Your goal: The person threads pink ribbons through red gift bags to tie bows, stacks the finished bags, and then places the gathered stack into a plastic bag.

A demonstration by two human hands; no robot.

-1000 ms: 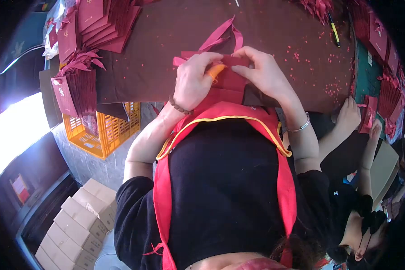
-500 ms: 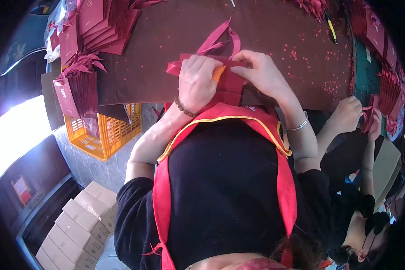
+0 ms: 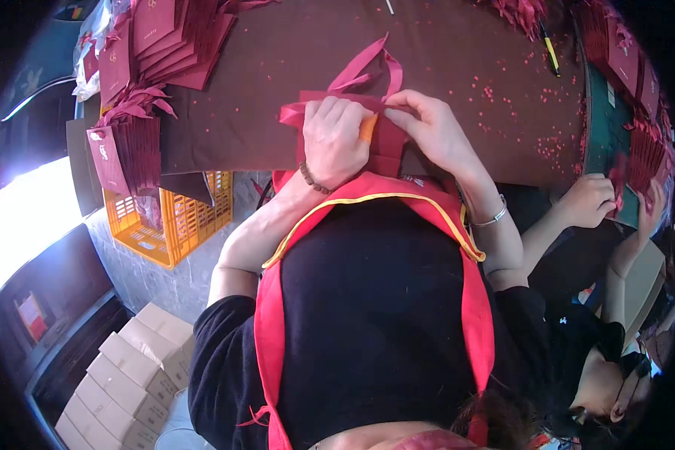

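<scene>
Two hands work at the ribboned top of a dark red bag

The dark red bag [image 3: 388,148] sits at the near edge of the brown-covered table [image 3: 255,112], directly in front of the person. Its ribbon [image 3: 394,76] rises in a tall loop towards 12 o'clock; a further ribbon strip juts towards 9.

The left hand [image 3: 336,135] curls over the bag's top, fingers bent and closed down on it. An orange patch [image 3: 367,127] shows beside its thumb; whether it is worn on the thumb cannot be told. The right hand [image 3: 439,133] brings thumb and forefinger close together at the ribbon's base, other fingers loosely bent; whether they grip ribbon or edge is unclear.

The step in hand looks like close fingertip work on ribbon and top edge. It seems to call for a steady left hold and a light, precise right touch, without creasing the bag.

From the bag, a row of similar red bags [image 3: 106,161] stands at 9 o'clock, an orange crate [image 3: 168,229] at 8, and a yellow-and-black pen [image 3: 552,56] at 2. Near 4 o'clock, a co-worker's hand [image 3: 586,201] is beside another red piece.
</scene>
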